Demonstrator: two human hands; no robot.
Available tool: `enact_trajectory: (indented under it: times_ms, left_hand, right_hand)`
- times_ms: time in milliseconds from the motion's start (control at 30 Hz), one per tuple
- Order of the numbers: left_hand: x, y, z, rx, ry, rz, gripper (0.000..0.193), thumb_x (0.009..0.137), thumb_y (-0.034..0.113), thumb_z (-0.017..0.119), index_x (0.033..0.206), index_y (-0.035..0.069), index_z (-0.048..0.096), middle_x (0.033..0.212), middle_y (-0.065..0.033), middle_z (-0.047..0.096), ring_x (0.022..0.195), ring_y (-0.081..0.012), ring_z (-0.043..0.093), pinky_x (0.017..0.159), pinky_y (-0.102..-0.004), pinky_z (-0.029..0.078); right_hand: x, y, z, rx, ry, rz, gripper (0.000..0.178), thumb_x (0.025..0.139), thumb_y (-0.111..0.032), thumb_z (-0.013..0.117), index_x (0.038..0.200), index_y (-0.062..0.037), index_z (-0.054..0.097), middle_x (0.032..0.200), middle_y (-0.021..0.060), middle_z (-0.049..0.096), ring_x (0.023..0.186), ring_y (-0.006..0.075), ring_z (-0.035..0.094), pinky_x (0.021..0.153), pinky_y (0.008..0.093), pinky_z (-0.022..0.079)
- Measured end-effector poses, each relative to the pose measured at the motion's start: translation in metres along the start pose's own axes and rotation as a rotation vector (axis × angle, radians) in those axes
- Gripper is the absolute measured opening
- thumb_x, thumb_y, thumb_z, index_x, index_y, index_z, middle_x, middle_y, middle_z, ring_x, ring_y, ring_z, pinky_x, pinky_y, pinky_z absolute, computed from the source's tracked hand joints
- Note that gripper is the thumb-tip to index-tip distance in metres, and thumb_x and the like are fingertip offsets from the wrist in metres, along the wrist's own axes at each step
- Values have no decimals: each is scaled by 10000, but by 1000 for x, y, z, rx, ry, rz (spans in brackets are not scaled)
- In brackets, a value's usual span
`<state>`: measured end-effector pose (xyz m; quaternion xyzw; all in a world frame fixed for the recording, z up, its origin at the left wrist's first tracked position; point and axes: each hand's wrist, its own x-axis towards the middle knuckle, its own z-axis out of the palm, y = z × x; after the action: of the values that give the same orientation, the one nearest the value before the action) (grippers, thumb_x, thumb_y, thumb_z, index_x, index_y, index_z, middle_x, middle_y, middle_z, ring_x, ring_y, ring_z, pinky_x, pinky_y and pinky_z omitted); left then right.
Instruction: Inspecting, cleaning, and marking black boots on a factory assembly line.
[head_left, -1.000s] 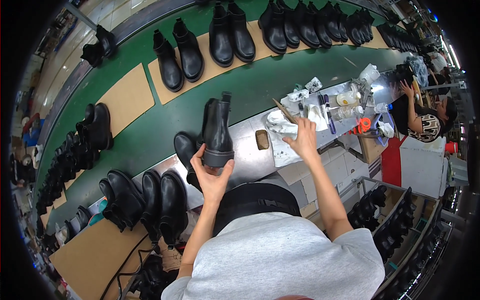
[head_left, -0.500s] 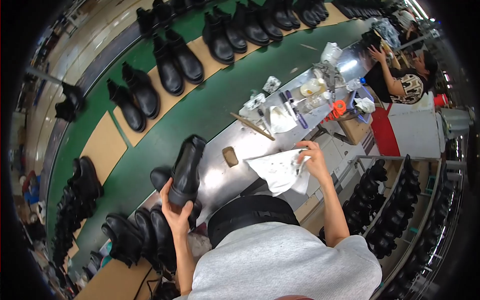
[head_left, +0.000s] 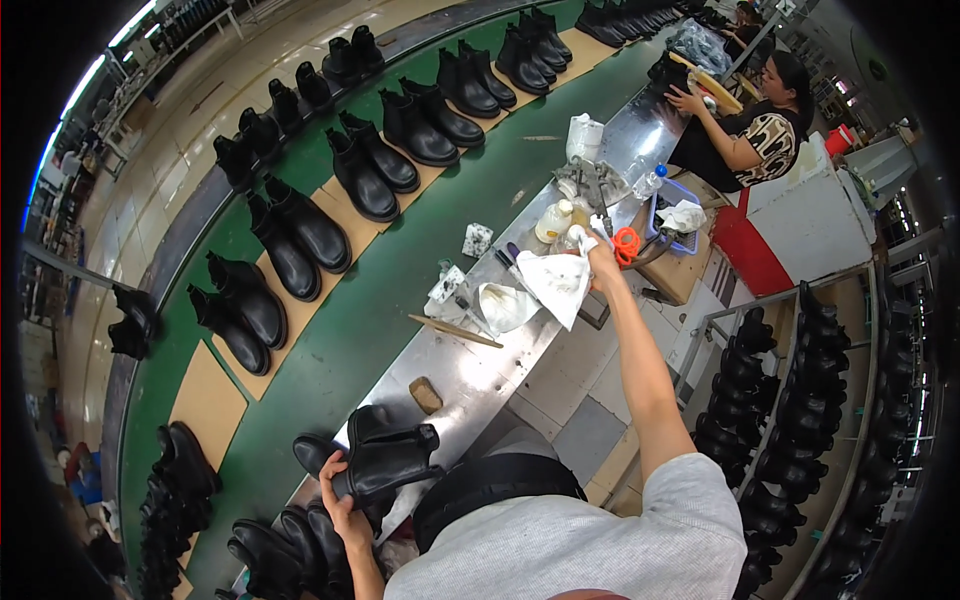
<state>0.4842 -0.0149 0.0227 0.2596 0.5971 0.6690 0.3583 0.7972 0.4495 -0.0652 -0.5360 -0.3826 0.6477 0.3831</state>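
My left hand (head_left: 342, 503) grips a black ankle boot (head_left: 392, 468) by its sole near the bench's front edge; the boot lies tilted on its side. Just beyond it another dark boot's toe (head_left: 313, 452) shows, the rest hidden. With my right arm stretched out, my right hand (head_left: 602, 264) holds a white cloth (head_left: 553, 284) that hangs from the fingers. This hand is beside a small bottle with pale yellow contents (head_left: 553, 222); whether the fingertips touch anything there is hidden. A crumpled white cloth (head_left: 505, 307) lies close by on the metal bench.
Orange-handled scissors (head_left: 627, 244) and a blue basket (head_left: 680, 222) are beyond my right hand. A brown block (head_left: 425, 394) and a wooden stick (head_left: 455, 331) rest on the metal bench. Boots line the green belt (head_left: 330, 345). A shoe rack (head_left: 790, 400) stands right; another person (head_left: 745, 140) sits farther along.
My right hand has moved forward with the white cloth, toward the bottles. The boot in my left hand has tipped from upright to sideways, its shaft now pointing right. The view has shifted.
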Motion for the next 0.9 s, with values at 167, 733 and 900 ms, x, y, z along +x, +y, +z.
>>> enact_trajectory:
  times_ms: [167,733,900]
  left_hand:
    - [8,-16,4,169,375,-8,371,909,307,412,893,-31,563,1040,-150,591,990,-217,518,948,-334,345]
    - [18,-8,31,354,346,-43,365,940,274,460,1010,-33,645,663,63,371,622,-65,325,576,-222,275]
    - [-9,-26,28,267,474,-36,308,921,233,480,1028,4,655,659,4,428,639,-78,369,581,-243,303]
  right_hand:
    - [-49,62,-9,-125,119,-265,322,919,-154,514,1221,-45,475,914,88,615,761,190,603,685,301,499]
    - [26,12,-55,-190,45,41,305,859,-230,590,1083,-23,598,815,54,617,739,130,592,668,256,475]
    - [28,-42,-35,-1107,-230,-541,403,769,-151,624,1119,25,529,849,146,633,746,197,624,675,297,489]
